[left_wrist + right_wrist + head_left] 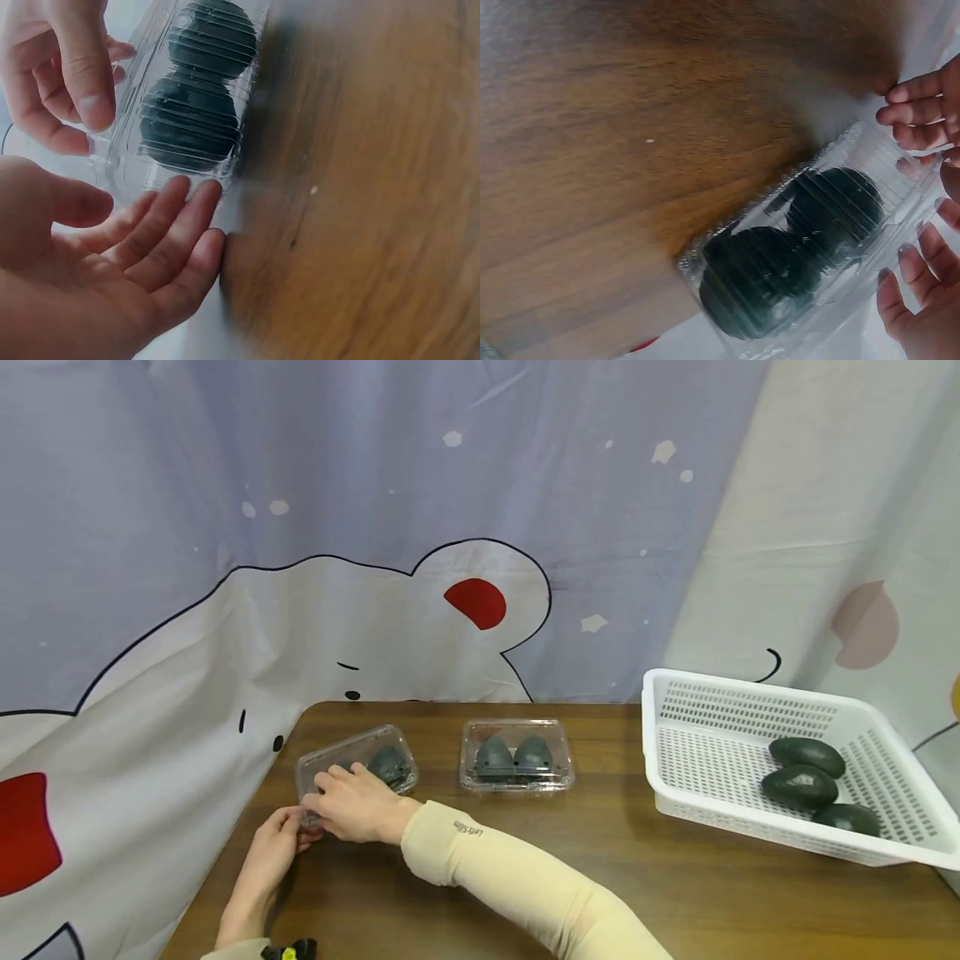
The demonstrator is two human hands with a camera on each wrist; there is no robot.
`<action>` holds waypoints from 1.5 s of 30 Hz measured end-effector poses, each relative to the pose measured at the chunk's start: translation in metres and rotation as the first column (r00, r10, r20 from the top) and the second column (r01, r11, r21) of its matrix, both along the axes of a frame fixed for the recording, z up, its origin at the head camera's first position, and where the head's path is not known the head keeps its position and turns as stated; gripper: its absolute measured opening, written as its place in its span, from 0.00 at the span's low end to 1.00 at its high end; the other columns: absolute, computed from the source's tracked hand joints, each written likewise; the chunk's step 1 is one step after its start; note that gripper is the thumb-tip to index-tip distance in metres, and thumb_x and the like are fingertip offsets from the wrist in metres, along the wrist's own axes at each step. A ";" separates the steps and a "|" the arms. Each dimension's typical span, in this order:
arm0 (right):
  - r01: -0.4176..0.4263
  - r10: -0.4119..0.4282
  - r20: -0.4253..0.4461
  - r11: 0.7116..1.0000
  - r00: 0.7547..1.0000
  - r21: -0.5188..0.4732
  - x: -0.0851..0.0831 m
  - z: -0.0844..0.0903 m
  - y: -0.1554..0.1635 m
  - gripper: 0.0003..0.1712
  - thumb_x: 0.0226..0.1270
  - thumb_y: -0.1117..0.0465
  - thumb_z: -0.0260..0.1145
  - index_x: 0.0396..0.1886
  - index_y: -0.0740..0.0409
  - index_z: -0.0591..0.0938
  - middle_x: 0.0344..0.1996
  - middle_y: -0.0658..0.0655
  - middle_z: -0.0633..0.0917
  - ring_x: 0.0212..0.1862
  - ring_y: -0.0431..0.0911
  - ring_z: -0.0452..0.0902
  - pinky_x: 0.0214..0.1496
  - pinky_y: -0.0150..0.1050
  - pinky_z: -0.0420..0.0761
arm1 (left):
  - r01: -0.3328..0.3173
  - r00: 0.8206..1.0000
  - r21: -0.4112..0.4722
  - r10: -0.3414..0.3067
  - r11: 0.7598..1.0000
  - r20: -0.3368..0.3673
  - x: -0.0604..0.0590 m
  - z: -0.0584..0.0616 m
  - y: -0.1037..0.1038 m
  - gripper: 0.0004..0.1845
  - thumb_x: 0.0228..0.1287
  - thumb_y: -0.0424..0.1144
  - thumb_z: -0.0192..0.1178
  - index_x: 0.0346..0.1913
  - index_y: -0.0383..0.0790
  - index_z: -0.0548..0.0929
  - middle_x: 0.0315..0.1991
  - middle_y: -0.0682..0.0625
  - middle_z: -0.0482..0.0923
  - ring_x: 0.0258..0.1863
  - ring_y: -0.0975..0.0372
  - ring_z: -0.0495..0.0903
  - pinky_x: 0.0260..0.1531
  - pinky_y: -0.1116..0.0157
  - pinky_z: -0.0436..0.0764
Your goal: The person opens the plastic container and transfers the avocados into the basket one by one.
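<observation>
A clear plastic clamshell box (352, 768) with two dark green avocados (189, 124) sits at the left end of the table, turned at an angle. Its lid lies over the fruit. My left hand (272, 852) is at the box's near left corner, palm up, its loosely bent fingertips touching the end wall. My right hand (358, 803) reaches over the same end from the right, fingers spread along the lid's edge. In the head view it hides part of one avocado. A second closed clamshell box (517, 783) with two avocados stands to the right.
A white perforated basket (720, 727) stands at the right of the wooden table (570, 877), holding three loose avocados (799, 787). A printed curtain (585, 527) hangs right behind the table and along its left side.
</observation>
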State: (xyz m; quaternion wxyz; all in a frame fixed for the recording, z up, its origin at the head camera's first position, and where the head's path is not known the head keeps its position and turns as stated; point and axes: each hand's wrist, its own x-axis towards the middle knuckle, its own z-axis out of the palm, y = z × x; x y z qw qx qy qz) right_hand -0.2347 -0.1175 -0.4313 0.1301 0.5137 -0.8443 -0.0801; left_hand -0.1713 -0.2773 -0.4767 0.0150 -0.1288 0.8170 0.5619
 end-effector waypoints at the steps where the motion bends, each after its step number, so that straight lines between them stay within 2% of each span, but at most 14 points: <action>1: 0.002 -0.002 0.011 1.000 1.000 0.006 0.000 0.000 -0.001 0.18 0.72 0.44 0.59 0.59 0.35 0.76 0.47 0.43 0.75 0.46 0.38 0.69 0.43 0.35 0.71 | -0.002 1.000 0.030 0.002 1.000 0.002 0.000 -0.001 0.000 0.22 0.81 0.40 0.35 0.61 0.23 0.66 0.49 0.39 0.78 0.41 0.63 0.81 0.43 0.67 0.79; 6: -0.009 0.008 0.036 1.000 0.999 0.030 0.002 0.002 -0.005 0.17 0.72 0.46 0.59 0.59 0.32 0.75 0.45 0.42 0.73 0.44 0.38 0.67 0.42 0.35 0.69 | 0.000 1.000 0.162 -0.002 0.987 0.009 0.002 -0.006 -0.001 0.19 0.81 0.40 0.35 0.56 0.26 0.69 0.44 0.47 0.79 0.41 0.64 0.80 0.45 0.66 0.78; 12: -0.012 0.011 0.041 0.999 0.999 0.041 0.005 -0.005 -0.011 0.12 0.76 0.44 0.54 0.53 0.29 0.79 0.47 0.42 0.72 0.44 0.38 0.64 0.43 0.36 0.65 | 0.007 0.997 0.349 -0.031 0.937 0.064 0.006 -0.009 0.001 0.20 0.82 0.44 0.35 0.56 0.33 0.73 0.40 0.50 0.80 0.40 0.59 0.79 0.33 0.65 0.76; 16: -0.006 0.006 0.003 0.999 1.000 0.031 0.007 -0.010 -0.014 0.12 0.73 0.41 0.57 0.51 0.30 0.79 0.46 0.42 0.72 0.45 0.39 0.63 0.42 0.36 0.64 | 0.012 0.997 0.365 -0.041 0.931 0.072 0.008 -0.010 0.001 0.18 0.81 0.42 0.35 0.55 0.36 0.73 0.40 0.50 0.80 0.40 0.60 0.78 0.33 0.65 0.75; 21: 0.008 -0.008 -0.012 1.000 1.000 0.029 0.009 -0.014 -0.018 0.17 0.66 0.39 0.64 0.52 0.32 0.78 0.49 0.42 0.71 0.48 0.40 0.63 0.44 0.37 0.64 | 0.013 0.998 0.356 -0.034 0.935 0.053 0.009 -0.012 0.000 0.16 0.81 0.38 0.34 0.54 0.37 0.74 0.39 0.50 0.80 0.40 0.60 0.79 0.36 0.64 0.77; 24: 0.020 -0.020 -0.006 0.999 1.000 0.038 0.011 -0.016 -0.019 0.15 0.68 0.43 0.64 0.54 0.31 0.77 0.52 0.42 0.70 0.49 0.40 0.62 0.45 0.38 0.63 | 0.014 0.999 0.356 -0.030 0.934 0.040 0.010 -0.014 0.001 0.16 0.81 0.38 0.35 0.54 0.35 0.73 0.39 0.50 0.79 0.40 0.59 0.78 0.38 0.62 0.77; 27: 0.031 -0.031 0.001 0.998 1.000 0.048 0.012 -0.016 -0.021 0.15 0.70 0.44 0.62 0.54 0.30 0.76 0.54 0.42 0.70 0.51 0.40 0.62 0.45 0.38 0.63 | 0.018 1.000 0.374 -0.026 0.927 0.017 0.009 -0.016 0.003 0.18 0.81 0.39 0.34 0.59 0.31 0.70 0.40 0.50 0.79 0.41 0.60 0.79 0.42 0.62 0.78; 32: 0.054 -0.052 -0.022 0.996 0.998 0.068 0.014 -0.016 -0.024 0.15 0.69 0.43 0.63 0.53 0.32 0.76 0.54 0.42 0.70 0.50 0.40 0.62 0.44 0.39 0.65 | 0.038 0.999 0.401 -0.040 0.915 -0.003 0.010 -0.019 0.006 0.25 0.82 0.42 0.30 0.70 0.27 0.58 0.54 0.48 0.74 0.47 0.67 0.78 0.49 0.67 0.76; 35: 0.060 -0.057 -0.045 0.996 0.997 0.072 0.015 -0.017 -0.024 0.15 0.68 0.44 0.63 0.52 0.33 0.76 0.52 0.42 0.70 0.49 0.41 0.63 0.43 0.39 0.66 | 0.043 0.999 0.392 -0.047 0.919 0.001 0.010 -0.019 0.007 0.27 0.82 0.45 0.29 0.72 0.28 0.55 0.57 0.48 0.71 0.49 0.70 0.76 0.50 0.69 0.75; 40: 0.075 -0.064 -0.130 0.994 0.989 0.083 0.016 -0.019 -0.025 0.12 0.72 0.45 0.60 0.53 0.34 0.75 0.51 0.41 0.70 0.49 0.41 0.64 0.44 0.40 0.68 | 0.008 1.000 0.386 -0.001 0.923 -0.018 0.008 -0.019 0.011 0.25 0.81 0.48 0.32 0.65 0.32 0.65 0.45 0.54 0.74 0.42 0.67 0.77 0.45 0.67 0.76; 45: 0.092 -0.072 -0.232 0.993 0.970 0.077 0.018 -0.023 -0.025 0.09 0.75 0.46 0.56 0.51 0.36 0.75 0.50 0.41 0.70 0.48 0.40 0.65 0.42 0.41 0.70 | -0.026 0.999 0.369 0.041 0.929 -0.032 0.006 -0.017 0.016 0.18 0.81 0.47 0.35 0.49 0.41 0.75 0.36 0.56 0.73 0.35 0.65 0.74 0.40 0.66 0.75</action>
